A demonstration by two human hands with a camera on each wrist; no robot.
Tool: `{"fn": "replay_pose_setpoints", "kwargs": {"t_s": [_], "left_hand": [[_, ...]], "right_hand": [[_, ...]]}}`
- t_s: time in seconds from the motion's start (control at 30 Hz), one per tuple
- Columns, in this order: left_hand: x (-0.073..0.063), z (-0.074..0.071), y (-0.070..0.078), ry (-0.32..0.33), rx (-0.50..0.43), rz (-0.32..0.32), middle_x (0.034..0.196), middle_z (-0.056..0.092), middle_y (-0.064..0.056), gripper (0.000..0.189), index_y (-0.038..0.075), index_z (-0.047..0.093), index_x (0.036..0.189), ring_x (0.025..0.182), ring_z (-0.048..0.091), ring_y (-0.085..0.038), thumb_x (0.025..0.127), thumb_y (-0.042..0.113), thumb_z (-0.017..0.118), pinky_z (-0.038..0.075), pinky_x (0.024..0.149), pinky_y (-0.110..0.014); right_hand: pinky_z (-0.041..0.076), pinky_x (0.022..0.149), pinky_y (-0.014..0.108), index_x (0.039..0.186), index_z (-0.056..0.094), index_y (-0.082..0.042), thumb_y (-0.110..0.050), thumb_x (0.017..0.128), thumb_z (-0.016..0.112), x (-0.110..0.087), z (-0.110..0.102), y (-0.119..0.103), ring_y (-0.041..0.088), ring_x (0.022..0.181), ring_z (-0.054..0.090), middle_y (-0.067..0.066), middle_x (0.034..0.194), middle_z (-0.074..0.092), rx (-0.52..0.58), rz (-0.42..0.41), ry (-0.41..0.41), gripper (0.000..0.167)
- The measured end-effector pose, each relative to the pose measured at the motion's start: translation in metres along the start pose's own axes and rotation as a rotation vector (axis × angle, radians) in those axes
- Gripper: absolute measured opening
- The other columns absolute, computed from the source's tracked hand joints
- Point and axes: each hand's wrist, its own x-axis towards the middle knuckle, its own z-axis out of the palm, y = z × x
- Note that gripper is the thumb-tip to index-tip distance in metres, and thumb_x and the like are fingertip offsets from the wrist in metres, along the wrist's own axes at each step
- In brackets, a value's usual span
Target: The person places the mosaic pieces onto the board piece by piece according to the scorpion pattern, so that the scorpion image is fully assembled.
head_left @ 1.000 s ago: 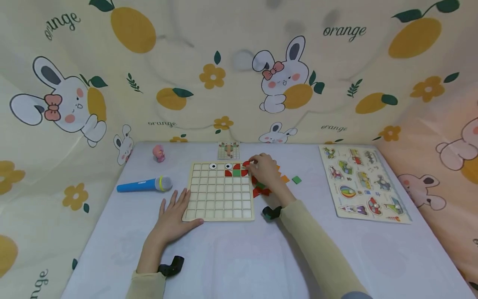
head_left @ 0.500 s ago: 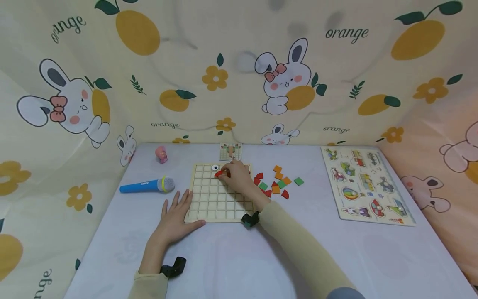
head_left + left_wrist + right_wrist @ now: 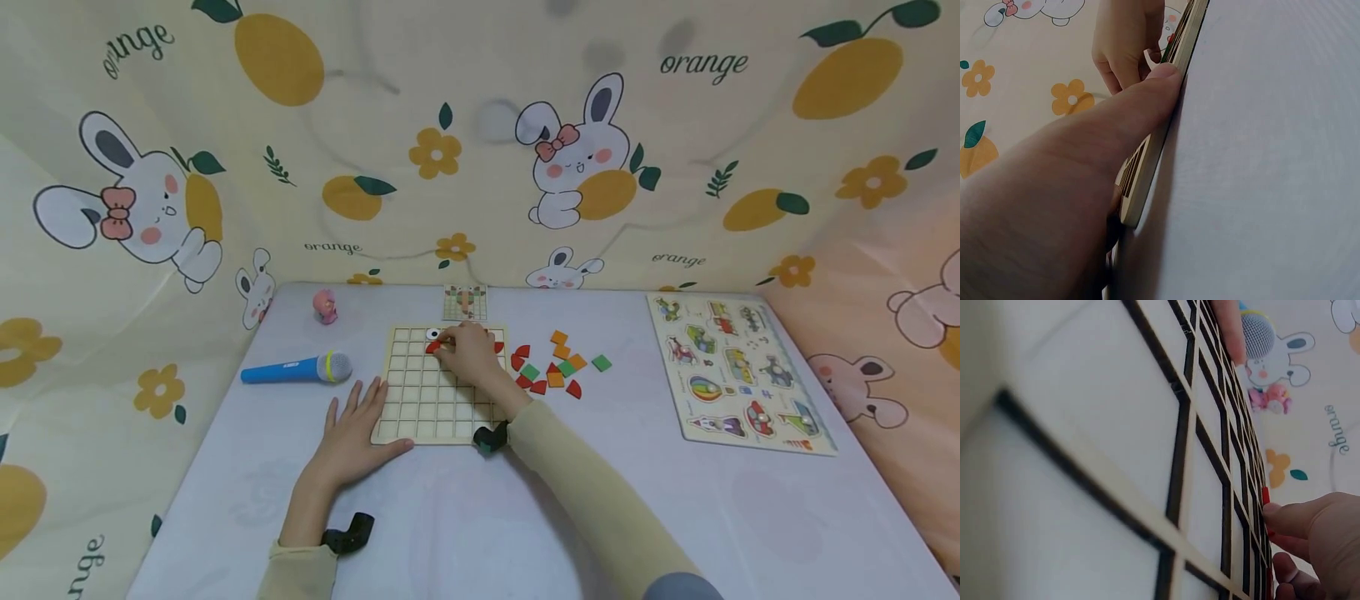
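A wooden grid board (image 3: 420, 408) lies on the table. My left hand (image 3: 352, 433) rests at its left edge with the fingers spread; in the left wrist view the thumb (image 3: 1141, 103) lies along the board's front edge. At the board's upper rows, my right hand (image 3: 472, 354) pinches a red quarter-circle tile (image 3: 432, 347), just below a round eye tile (image 3: 432, 334). The right wrist view has this red tile (image 3: 1265, 495) at the fingertips, against the grid. Another red tile (image 3: 498, 347) shows past the right hand, which hides the cells beneath it.
Loose red, orange and green tiles (image 3: 556, 379) lie right of the board. A small pattern card (image 3: 465, 302) sits behind it. On the left are a blue toy microphone (image 3: 296, 369) and a pink figurine (image 3: 325, 307); a picture puzzle board (image 3: 738, 375) lies far right.
My right hand has come left from the board's upper right corner, bringing the red tile to below the eye tile, where it has settled lower. My left hand has stayed at the edge.
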Motion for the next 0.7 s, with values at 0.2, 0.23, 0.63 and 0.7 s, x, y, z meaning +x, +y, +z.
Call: {"fn": "replay_pose_setpoints", "kwargs": {"t_s": [0.2,0.23,0.63,0.7], "left_hand": [[0.0,-0.001,0.002,-0.003,0.0,-0.003,0.177,0.018,-0.014,0.116,0.005,0.022,0.169,0.164,0.002,-0.042,0.088,0.073,0.07,-0.007,0.127,-0.07],[-0.001,-0.002,0.002,-0.004,0.002,-0.002,0.177,0.018,-0.014,0.116,0.005,0.022,0.169,0.164,0.002,-0.042,0.088,0.073,0.07,-0.007,0.127,-0.07],[-0.002,-0.003,0.002,-0.009,-0.004,0.006,0.177,0.017,-0.015,0.117,0.004,0.022,0.169,0.164,0.001,-0.043,0.088,0.073,0.07,-0.007,0.126,-0.071],[-0.001,-0.002,0.002,-0.01,-0.002,0.007,0.177,0.017,-0.015,0.117,0.005,0.021,0.169,0.164,0.001,-0.043,0.088,0.074,0.07,-0.007,0.126,-0.071]], "right_hand": [[0.045,0.09,0.051,0.122,0.081,-0.017,-0.032,0.1,0.074,0.0,-0.001,-0.002,0.027,0.105,0.063,0.006,0.111,0.072,-0.009,0.031,-0.01,0.027],[0.045,0.091,0.052,0.121,0.082,-0.017,-0.031,0.1,0.074,0.0,-0.002,-0.003,0.027,0.106,0.063,0.006,0.11,0.073,-0.012,0.035,-0.011,0.027],[0.046,0.1,0.06,0.111,0.086,-0.02,-0.028,0.096,0.074,-0.001,-0.008,-0.017,0.039,0.115,0.066,0.003,0.116,0.08,-0.043,0.098,0.003,0.02],[0.047,0.098,0.058,0.112,0.086,-0.02,-0.028,0.096,0.074,-0.003,-0.009,-0.018,0.038,0.114,0.066,0.002,0.118,0.08,-0.045,0.108,0.007,0.021]]}}
